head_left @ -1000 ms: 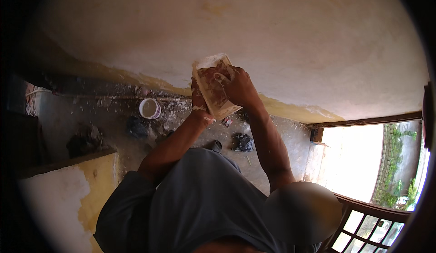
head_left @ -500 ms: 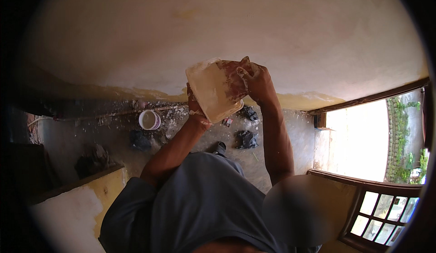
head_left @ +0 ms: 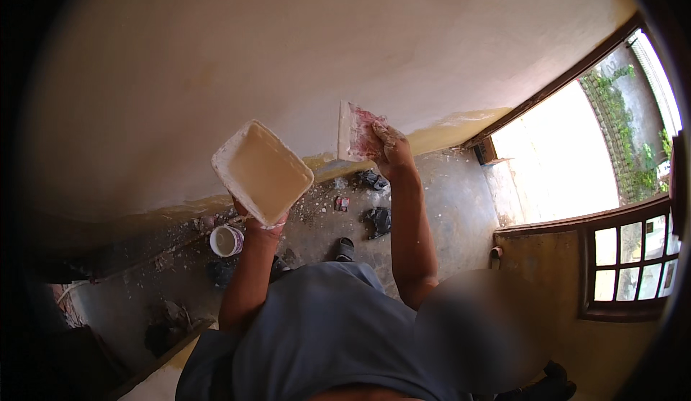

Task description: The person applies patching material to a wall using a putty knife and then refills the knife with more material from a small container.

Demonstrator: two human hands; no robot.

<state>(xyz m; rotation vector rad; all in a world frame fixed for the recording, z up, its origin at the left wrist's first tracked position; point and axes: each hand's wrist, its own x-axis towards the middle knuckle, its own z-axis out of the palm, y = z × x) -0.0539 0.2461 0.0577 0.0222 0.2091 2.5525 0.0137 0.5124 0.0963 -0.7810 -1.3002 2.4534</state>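
My left hand (head_left: 262,228) grips a pale rectangular tub (head_left: 227,154) from below, fingers largely hidden beneath it. A smooth cream-coloured paste coats the tub's inside. To its right, my right hand (head_left: 393,149) is closed on a flat scraper (head_left: 350,133), its pale edge pointing left and reddish-brown face smeared with plaster. The scraper is held apart from the tub, in front of the pale wall (head_left: 173,63), which has a yellowed band low down. Plaster residue covers my right fingers.
On the debris-strewn concrete floor (head_left: 453,207) are a white bucket (head_left: 226,241), dark plastic bags (head_left: 377,221) and a small red packet (head_left: 342,203). A bright doorway (head_left: 554,156) stands at the right, beside a wood-framed window (head_left: 626,257). A low ledge crosses the lower left.
My right hand has drawn the scraper out of the tub, leaving them apart. My left hand and tub have moved left and down in the picture as the view turned.
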